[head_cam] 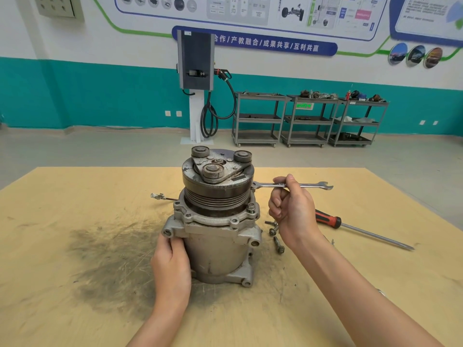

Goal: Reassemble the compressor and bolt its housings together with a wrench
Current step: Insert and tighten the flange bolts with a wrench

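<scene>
A compressor [217,219] stood upright near the middle of a tan, board-topped bench [75,196], its grooved pulley and rusted clutch plate uppermost. The left hand [171,265] braced the cast grey housing low on its left side, fingers [167,246] curled round the body just beneath a mounting ear. The right hand [292,209] gripped a bright steel wrench [292,185] at mid-shank, fingers closed round it and thumb on top; the ring end met the compressor just beside the pulley's right edge, above a bolt [251,207] standing in the flange, while the open-jawed end pointed away to the right. Whether the ring sat on a bolt head could not be told.

Loose bolts [275,236] lay on the bench just right of the housing, partly behind the right wrist. A screwdriver [355,227] with a red-and-black handle lay further right, its long shank angled toward the bench edge. A short wire with a connector [157,196] jutted from the compressor's left. A dark, greasy smear [107,266] stained the bench to the left.
</scene>
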A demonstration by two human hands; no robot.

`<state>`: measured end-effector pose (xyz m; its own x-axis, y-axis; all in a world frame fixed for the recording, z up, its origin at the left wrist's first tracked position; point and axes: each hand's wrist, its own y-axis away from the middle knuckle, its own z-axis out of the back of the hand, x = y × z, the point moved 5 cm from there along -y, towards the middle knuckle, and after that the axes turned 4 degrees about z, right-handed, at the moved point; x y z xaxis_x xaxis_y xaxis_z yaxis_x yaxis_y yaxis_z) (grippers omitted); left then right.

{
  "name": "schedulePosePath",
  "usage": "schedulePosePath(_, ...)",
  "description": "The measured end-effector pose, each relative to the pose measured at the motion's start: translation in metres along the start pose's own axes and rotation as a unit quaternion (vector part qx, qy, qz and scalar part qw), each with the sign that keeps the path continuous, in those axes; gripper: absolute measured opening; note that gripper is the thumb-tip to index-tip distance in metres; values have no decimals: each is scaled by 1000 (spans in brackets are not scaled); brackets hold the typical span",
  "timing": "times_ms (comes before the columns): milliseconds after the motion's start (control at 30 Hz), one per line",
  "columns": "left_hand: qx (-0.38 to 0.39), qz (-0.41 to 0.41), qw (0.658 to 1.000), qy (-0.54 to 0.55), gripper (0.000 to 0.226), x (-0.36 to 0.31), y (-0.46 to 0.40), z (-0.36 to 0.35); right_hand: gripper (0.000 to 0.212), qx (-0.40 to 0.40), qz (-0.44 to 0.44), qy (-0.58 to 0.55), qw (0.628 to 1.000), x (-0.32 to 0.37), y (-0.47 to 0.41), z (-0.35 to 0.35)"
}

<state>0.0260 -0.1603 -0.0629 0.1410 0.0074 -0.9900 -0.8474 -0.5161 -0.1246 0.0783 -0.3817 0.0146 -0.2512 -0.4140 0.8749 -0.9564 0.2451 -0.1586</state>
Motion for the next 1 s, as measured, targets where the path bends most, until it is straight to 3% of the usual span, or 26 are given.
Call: schedulePosePath(1000,-8,-3,1000,-14,23,1,0,1,30,1,-88,-6,996,2,-13,-8)
